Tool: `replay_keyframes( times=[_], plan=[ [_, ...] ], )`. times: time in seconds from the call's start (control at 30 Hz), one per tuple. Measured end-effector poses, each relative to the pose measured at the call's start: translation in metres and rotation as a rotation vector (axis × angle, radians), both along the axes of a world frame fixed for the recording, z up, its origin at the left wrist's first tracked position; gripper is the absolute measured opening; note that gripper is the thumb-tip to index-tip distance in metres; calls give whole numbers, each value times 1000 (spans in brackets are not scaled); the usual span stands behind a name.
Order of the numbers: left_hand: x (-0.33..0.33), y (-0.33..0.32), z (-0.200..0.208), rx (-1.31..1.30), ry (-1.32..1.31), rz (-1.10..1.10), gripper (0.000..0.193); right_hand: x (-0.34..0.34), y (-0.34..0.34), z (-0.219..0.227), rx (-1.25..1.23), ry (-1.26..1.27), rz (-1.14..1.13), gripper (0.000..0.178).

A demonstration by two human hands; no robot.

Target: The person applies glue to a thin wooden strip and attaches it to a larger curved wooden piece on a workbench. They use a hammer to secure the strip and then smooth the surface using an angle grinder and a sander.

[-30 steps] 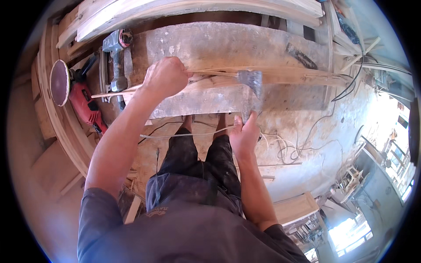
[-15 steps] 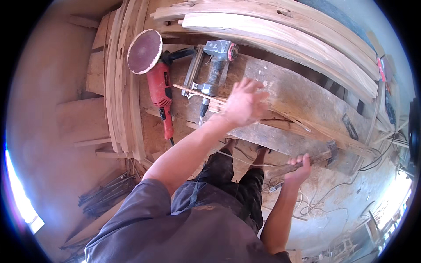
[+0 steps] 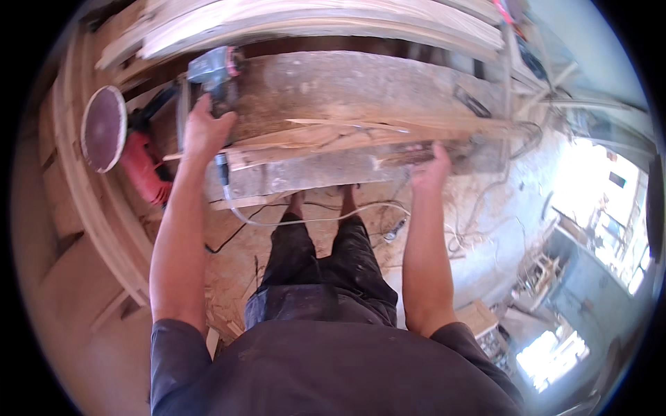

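Left grip [image 3: 205, 130] moved to nail gun [image 3: 211, 67], just beyond it; right grip [image 3: 431, 168] at wooden-handled tool [image 3: 394, 159]; closures: cannot tell

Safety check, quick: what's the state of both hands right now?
Left hand: at the nail gun; whether it grips cannot be told.
Right hand: closed, holding the hammer.

The bare left hand [image 3: 206, 132] is partly hiding the grey-blue pneumatic gun [image 3: 210, 67] at ten o'clock; blur is obscuring the brown wooden-handled tool [image 3: 401, 159] at two o'clock.
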State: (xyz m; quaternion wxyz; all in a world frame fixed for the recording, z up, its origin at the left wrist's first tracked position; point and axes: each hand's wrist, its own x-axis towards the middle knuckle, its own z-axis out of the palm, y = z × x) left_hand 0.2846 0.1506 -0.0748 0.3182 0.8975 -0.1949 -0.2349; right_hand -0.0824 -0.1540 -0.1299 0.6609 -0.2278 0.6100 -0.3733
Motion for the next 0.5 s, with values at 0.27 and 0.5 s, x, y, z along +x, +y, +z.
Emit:
replay_keyframes(
  times=[0.27, 0.5],
  plan=[
    [4, 25, 35, -458, 506, 277, 23, -48, 40, 25, 54, 412, 439, 38],
    [-18, 43, 73, -571, 452, 157, 45, -24, 72, 47, -178, 524, 679, 29]
  ],
)
